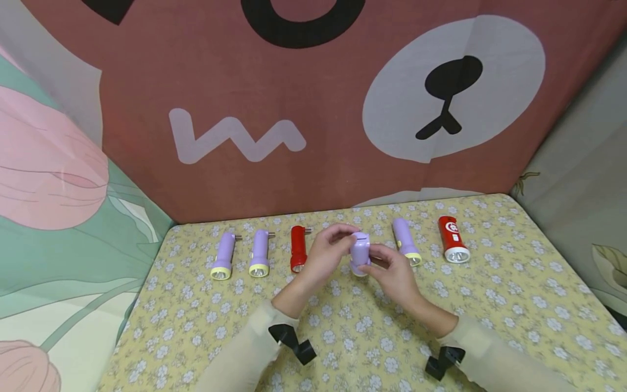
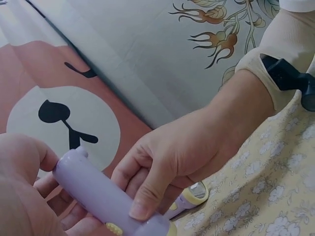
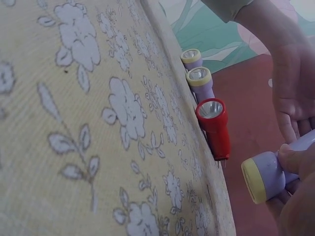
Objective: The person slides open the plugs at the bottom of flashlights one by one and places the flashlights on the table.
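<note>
A purple flashlight (image 1: 360, 251) with a yellow head ring is held above the table between both hands. My right hand (image 1: 395, 272) grips it near the head; in the left wrist view its thumb lies along the purple body (image 2: 101, 191). My left hand (image 1: 327, 253) has its thumb and fingers around the tail end, where a small slot shows in the head view. A yellow switch (image 2: 114, 228) is on its side. The yellow-rimmed head (image 3: 253, 181) points toward the table side in the right wrist view.
Two purple flashlights (image 1: 225, 253) (image 1: 259, 253) and a red flashlight (image 1: 298, 247), all with metal prongs out, lie left of my hands. Right of them lie another purple flashlight (image 1: 404, 237) and a red-and-white flashlight (image 1: 450, 234). A printed cloth wall (image 1: 235, 185) stands behind the flowered tablecloth (image 1: 343, 348).
</note>
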`<state>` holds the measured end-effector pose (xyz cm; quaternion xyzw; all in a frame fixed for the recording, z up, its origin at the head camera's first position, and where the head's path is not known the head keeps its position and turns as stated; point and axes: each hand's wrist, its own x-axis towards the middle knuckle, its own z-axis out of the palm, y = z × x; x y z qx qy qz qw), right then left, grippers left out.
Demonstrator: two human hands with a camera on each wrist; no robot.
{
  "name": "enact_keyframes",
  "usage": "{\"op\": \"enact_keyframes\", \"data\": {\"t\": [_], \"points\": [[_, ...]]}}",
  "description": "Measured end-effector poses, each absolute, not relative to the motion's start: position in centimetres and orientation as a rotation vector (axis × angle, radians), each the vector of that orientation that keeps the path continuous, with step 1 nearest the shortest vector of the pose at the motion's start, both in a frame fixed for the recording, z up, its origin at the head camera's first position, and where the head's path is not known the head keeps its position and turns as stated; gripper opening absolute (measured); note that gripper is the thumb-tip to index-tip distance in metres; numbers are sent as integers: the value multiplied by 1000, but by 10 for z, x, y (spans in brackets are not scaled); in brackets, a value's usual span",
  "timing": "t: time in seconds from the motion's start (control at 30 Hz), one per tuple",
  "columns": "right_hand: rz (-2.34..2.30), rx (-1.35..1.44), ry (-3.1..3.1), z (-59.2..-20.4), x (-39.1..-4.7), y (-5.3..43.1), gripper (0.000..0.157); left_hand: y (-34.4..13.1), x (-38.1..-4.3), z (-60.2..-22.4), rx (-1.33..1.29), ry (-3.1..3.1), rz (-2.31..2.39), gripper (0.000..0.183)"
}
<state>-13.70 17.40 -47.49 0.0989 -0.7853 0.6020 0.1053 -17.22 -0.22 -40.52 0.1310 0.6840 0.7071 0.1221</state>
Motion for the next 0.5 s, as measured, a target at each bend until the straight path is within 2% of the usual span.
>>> {"op": "enact_keyframes", "data": {"t": [0.5], "points": [[1753, 345, -2300, -474, -136, 173, 35, -2, -174, -403, 423, 1979, 2050, 13]]}}
